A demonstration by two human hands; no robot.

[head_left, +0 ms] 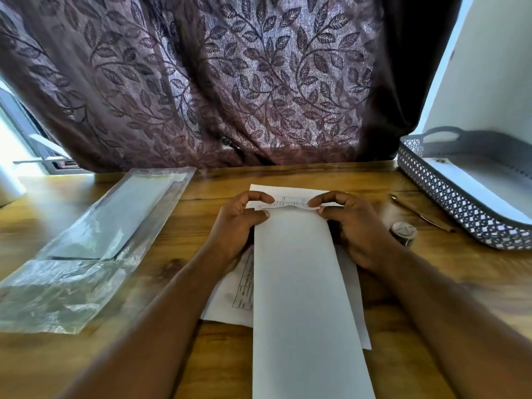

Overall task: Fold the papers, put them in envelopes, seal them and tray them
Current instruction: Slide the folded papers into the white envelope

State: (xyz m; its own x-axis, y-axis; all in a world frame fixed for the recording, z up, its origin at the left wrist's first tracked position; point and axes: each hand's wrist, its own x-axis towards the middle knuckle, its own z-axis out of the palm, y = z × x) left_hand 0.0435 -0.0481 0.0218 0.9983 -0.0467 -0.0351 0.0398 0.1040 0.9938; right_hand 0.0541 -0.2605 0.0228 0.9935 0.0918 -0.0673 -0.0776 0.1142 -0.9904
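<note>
A long white envelope (302,283) lies lengthwise on the wooden table, its open flap (267,191) pointing away from me. A folded printed paper (292,203) sticks out a little at its mouth. My left hand (239,223) pinches the envelope's mouth at the left corner. My right hand (351,223) pinches the mouth and the paper's edge at the right corner. Another printed sheet (233,295) lies flat under the envelope. A grey lattice tray (449,197) at the far right holds a white envelope (472,185).
A clear plastic pack of envelopes (95,234) lies at the left. A pen (417,211) and a small round glue pot (404,231) sit between my right hand and the tray. A leaf-patterned curtain (218,82) hangs behind the table's far edge.
</note>
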